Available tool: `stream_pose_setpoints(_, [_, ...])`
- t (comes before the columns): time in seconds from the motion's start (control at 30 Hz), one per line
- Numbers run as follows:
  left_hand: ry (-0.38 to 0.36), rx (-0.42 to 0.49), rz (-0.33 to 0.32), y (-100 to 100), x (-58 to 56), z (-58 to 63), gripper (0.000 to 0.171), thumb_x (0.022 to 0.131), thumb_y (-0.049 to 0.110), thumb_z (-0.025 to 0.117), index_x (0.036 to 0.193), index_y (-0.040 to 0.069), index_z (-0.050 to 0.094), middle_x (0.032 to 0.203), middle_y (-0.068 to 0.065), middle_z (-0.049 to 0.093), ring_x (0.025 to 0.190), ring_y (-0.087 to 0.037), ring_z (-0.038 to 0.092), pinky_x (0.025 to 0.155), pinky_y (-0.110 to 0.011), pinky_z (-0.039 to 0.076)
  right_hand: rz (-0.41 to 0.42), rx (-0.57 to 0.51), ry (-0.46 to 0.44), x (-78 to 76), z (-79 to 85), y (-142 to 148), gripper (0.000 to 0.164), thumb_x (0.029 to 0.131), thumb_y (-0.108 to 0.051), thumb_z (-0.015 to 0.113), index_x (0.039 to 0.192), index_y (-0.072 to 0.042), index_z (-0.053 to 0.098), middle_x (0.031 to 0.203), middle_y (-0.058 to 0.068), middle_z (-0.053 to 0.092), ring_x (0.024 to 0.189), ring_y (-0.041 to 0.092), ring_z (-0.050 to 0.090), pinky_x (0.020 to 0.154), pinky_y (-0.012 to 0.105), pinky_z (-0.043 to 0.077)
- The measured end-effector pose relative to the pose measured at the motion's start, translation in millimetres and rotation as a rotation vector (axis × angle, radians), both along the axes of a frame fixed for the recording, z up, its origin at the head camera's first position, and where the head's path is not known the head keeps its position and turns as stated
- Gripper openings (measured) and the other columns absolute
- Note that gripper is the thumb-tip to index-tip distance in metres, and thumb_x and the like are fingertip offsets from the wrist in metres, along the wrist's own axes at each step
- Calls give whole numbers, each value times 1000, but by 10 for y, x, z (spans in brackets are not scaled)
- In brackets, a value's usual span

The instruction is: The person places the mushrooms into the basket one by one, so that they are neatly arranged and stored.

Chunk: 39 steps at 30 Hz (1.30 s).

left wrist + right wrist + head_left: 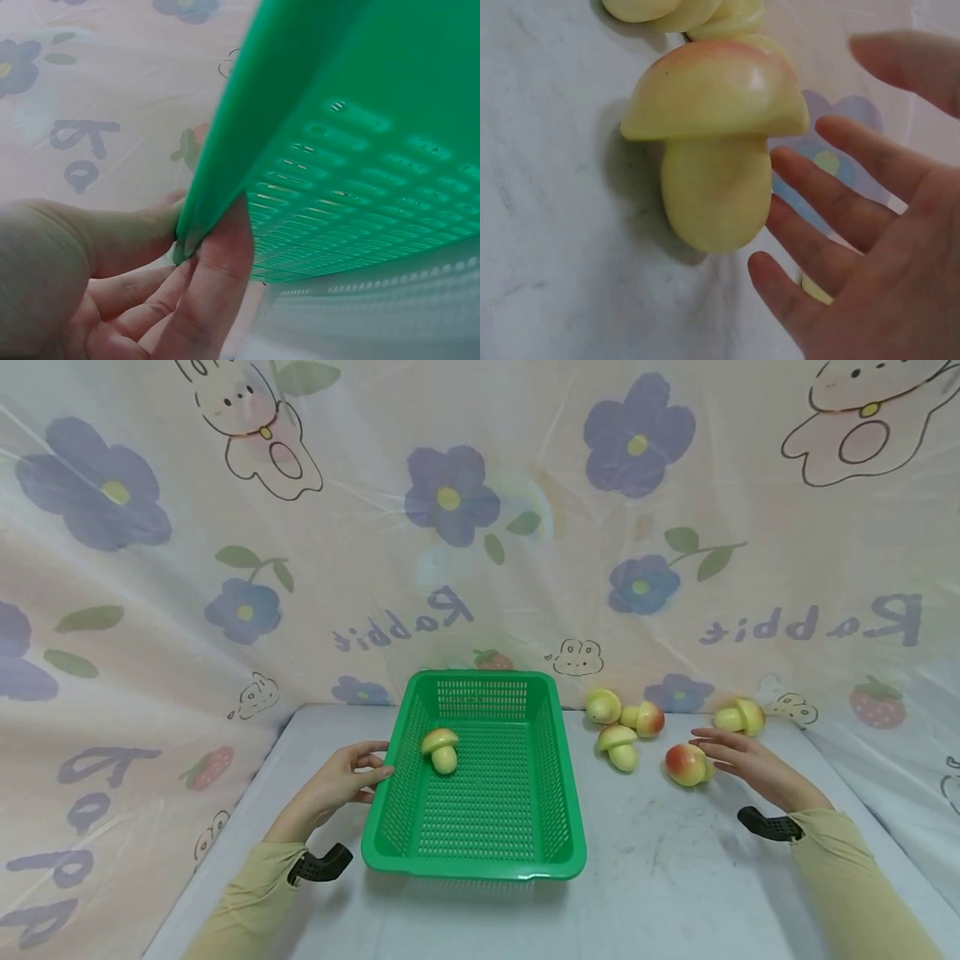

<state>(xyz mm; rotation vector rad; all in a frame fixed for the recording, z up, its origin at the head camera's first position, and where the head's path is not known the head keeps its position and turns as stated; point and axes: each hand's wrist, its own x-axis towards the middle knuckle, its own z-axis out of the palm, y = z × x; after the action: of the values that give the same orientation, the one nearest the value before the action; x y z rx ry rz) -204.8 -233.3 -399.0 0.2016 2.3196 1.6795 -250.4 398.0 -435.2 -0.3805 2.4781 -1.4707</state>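
My left hand [347, 781] pinches the left rim of a green plastic basket [480, 870]; in the left wrist view, thumb and fingers lie on either side of that rim [225, 165]. Inside the basket, toward its left wall, lies one toy mushroom [442, 751]. On the right, my right hand [753, 768] is beside another toy mushroom [686, 765] with a red-and-yellow cap. The right wrist view has this mushroom [716, 142] close up, next to the spread fingers of the hand [877, 225]. Whether a fingertip touches it, I cannot tell.
Several more toy mushrooms lie right of the basket: a group near the back with one mushroom [618, 748] in front, and a separate one [738, 717] behind my right hand. A patterned cloth [525, 593] hangs behind the white table [645, 877].
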Motion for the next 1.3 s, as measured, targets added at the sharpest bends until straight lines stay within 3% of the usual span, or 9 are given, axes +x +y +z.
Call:
stream_pose_setpoints(0.17, [5, 4, -3, 1, -1, -8, 60, 94, 15, 63, 145, 0, 35, 100, -16, 56, 75, -23, 64, 65, -36, 57, 20, 52, 8, 11, 12, -17, 57, 100, -23, 53, 145, 4, 31, 144, 27, 35, 108, -8, 48, 92, 31, 41])
stream_pose_setpoints(0.43, [-6, 12, -2, -12, 12, -9, 59, 95, 15, 63, 145, 1, 35, 102, -17, 57, 76, -25, 65, 68, -38, 57, 71, 26, -25, 23, 22, -66, 60, 96, -16, 60, 145, 4, 31, 145, 30, 31, 114, -3, 41, 97, 67, 28])
stream_pose_setpoints(0.5, [-8, 13, -1, -9, 14, -3, 59, 95, 15, 63, 145, 1, 35, 102, -17, 57, 76, -25, 65, 67, -38, 57, 85, 39, -27, 23, 29, -68, 60, 96, -16, 60, 145, 3, 31, 146, 30, 30, 115, -2, 39, 97, 65, 30])
stream_pose_setpoints(0.7, [-11, 15, 3, 4, 12, 13, 59, 95, 15, 63, 145, 1, 35, 102, -16, 57, 75, -24, 65, 66, -37, 57, 115, 55, -39, 18, 50, -67, 66, 93, -14, 64, 146, 4, 29, 148, 29, 27, 123, 7, 37, 89, 25, 43])
stream_pose_setpoints(0.77, [-10, 16, 2, 6, 11, 14, 59, 95, 14, 62, 145, 1, 35, 102, -16, 57, 75, -24, 65, 66, -37, 57, 121, 58, -41, 7, 43, -61, 69, 92, -14, 64, 147, 5, 27, 149, 29, 25, 127, 13, 35, 87, 19, 42])
stream_pose_setpoints(0.87, [-9, 19, -1, 6, 7, 14, 58, 95, 14, 63, 144, 1, 35, 101, -17, 57, 75, -25, 65, 67, -37, 57, 122, 71, -30, -7, 31, -57, 69, 92, -14, 65, 146, 5, 27, 148, 29, 25, 131, 25, 33, 91, 25, 43])
stream_pose_setpoints(1.0, [-6, 24, -4, 8, 3, 15, 59, 95, 15, 63, 144, 1, 35, 102, -17, 56, 76, -24, 64, 67, -37, 57, 109, 80, -28, -1, 38, -71, 68, 92, -15, 64, 146, 7, 28, 147, 30, 27, 133, 48, 23, 98, 53, 38])
stream_pose_setpoints(1.1, [-6, 26, -2, 7, 6, 12, 60, 94, 17, 64, 145, 1, 34, 102, -16, 57, 76, -24, 64, 67, -37, 57, 109, 77, -31, 13, 53, -83, 66, 93, -15, 62, 145, 8, 27, 147, 32, 26, 131, 54, 21, 96, 67, 32])
stream_pose_setpoints(1.3, [-8, 33, 1, 14, 30, -8, 61, 94, 16, 64, 145, 0, 34, 101, -16, 58, 76, -23, 64, 67, -37, 57, 75, 116, -56, 25, 56, -89, 63, 97, -21, 58, 145, 6, 29, 143, 33, 32, 127, 49, 33, 93, 58, 38])
